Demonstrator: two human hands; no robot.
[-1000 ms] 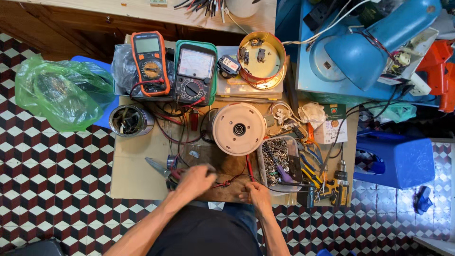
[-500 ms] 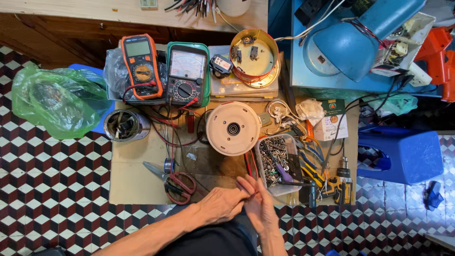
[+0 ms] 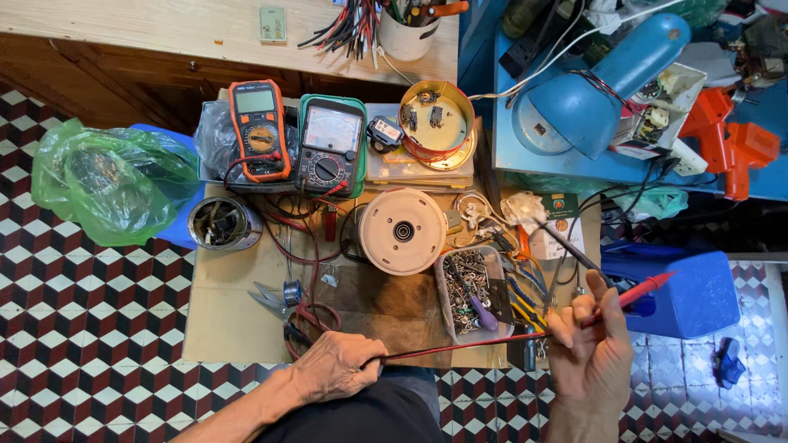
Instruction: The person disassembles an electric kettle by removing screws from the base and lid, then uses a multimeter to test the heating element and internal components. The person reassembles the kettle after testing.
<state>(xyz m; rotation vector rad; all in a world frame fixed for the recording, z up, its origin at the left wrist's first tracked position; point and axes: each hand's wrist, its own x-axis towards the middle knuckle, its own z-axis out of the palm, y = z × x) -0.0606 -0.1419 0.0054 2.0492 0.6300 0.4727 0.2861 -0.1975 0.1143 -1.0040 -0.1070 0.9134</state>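
Right hand [image 3: 593, 351] has swung out from the middle to the mat's right edge since half a second ago, fingers pinched on the red probe [image 3: 636, 292]. Left hand [image 3: 338, 364] grips its red lead [image 3: 460, 344] near the front edge, beside the screw tray [image 3: 474, 292].

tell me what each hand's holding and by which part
The right hand holds a red test probe by its handle, fingers around the shaft. The left hand pinches the probe's red lead wire farther along, stretched between both hands.
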